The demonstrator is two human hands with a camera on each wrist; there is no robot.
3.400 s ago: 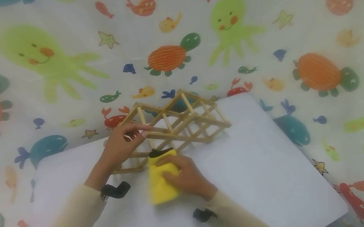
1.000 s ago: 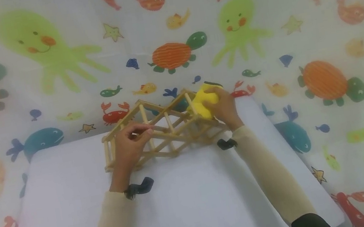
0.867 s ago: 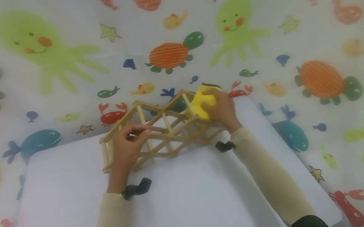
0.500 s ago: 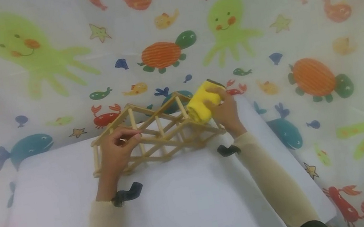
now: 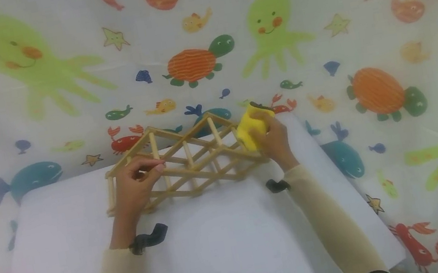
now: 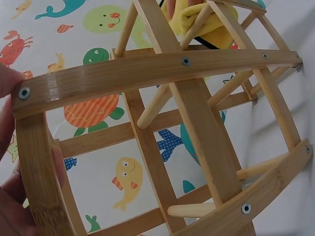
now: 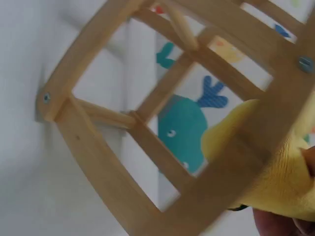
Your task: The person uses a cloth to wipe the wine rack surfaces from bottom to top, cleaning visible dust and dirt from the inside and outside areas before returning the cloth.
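A folding lattice rack of wooden slats and dowels, joined by metal rivets, stands on the white table. My left hand grips its left part; in the left wrist view the thumb lies by a riveted corner, with fingers behind the slat. At the rack's right end, my right hand holds a bunched yellow cloth with a dark edge. In the right wrist view the cloth is behind a blurred slat, and much of that hand is out of frame.
The white tabletop extends in front of the rack. Behind it hangs a curtain printed with sea animals, close to the table's back edge. Black wrist straps sit at both sleeves.
My right hand has carried the yellow cloth from the rack's front up to its right end, and the cloth has shifted and changed shape there. My left hand still grips the rack's left part.
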